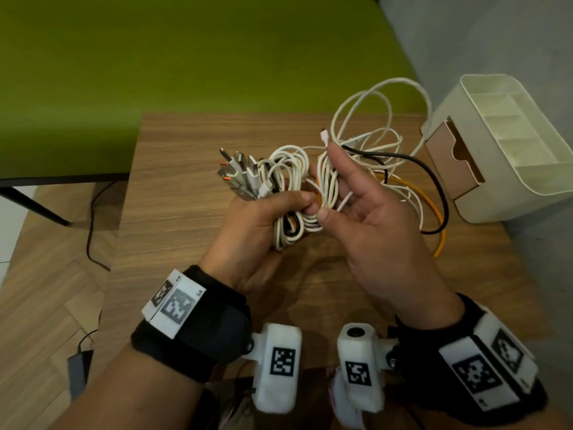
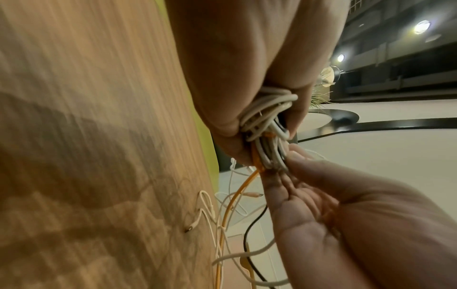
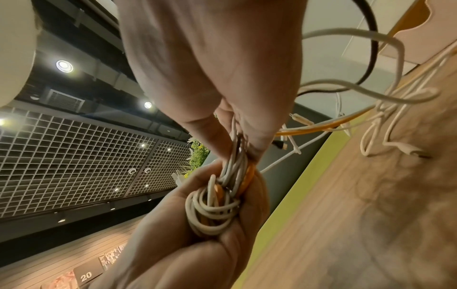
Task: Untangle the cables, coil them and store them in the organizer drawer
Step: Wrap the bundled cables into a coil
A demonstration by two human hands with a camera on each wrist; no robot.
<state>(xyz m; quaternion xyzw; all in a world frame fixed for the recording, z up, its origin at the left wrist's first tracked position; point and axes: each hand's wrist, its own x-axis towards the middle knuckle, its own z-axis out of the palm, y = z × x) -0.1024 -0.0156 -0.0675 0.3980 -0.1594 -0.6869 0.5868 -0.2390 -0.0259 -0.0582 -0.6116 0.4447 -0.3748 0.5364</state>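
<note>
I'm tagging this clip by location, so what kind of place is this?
Probably an office lounge or commercial interior, not a home: a metal grid ceiling with recessed spotlights, exposed ducting, a small wooden table beside a green upholstered seat.

The wooden table [image 1: 192, 193] carries the cream organizer [image 1: 508, 144] at two o'clock; loose cable loops [image 1: 412, 193] seemingly rest beside it.

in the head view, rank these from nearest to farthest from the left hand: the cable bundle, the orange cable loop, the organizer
1. Cable bundle: gripped in the left hand itself.
2. Orange cable: on the table, right of both hands.
3. Organizer: far right table edge, drawer open.
</note>
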